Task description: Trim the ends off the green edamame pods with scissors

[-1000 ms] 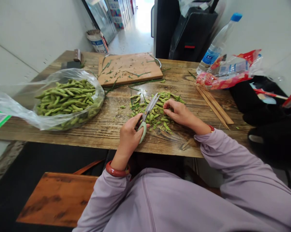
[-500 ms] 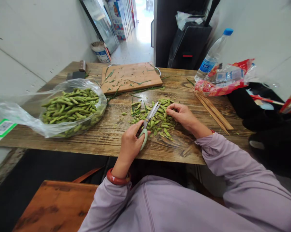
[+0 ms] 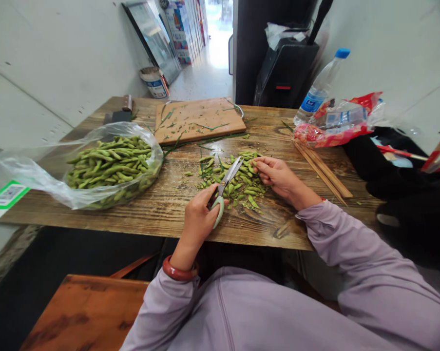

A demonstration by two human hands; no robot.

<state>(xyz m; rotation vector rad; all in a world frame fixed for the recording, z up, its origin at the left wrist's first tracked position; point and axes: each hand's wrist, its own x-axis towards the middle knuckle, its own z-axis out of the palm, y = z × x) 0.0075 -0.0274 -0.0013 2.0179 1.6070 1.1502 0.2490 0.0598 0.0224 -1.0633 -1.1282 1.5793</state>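
Observation:
My left hand (image 3: 200,213) grips a pair of scissors (image 3: 223,187) by its pale green handles, with the blades slightly apart and pointing away over a loose pile of green soybean pods (image 3: 251,187). The fingers of my right hand (image 3: 278,178) are pinched at the pile's right side, with a soybean pod (image 3: 254,165) partly showing at the fingertips. Small trimmed bits lie among the pods. To the left, a clear plastic bag (image 3: 33,168) lies open, heaped with more soybean pods (image 3: 113,161).
Behind the pile, a wooden cutting board (image 3: 200,117) carries green scraps. On the right of the table (image 3: 161,209) are chopsticks (image 3: 324,173), a water bottle (image 3: 315,95) and a red-and-clear wrapper (image 3: 336,129). A dark-bladed knife (image 3: 123,111) lies at the back left.
The view has tilted slightly. My left hand still has the scissors, and my right fingertips remain pinched near the pile, with a pod showing more clearly.

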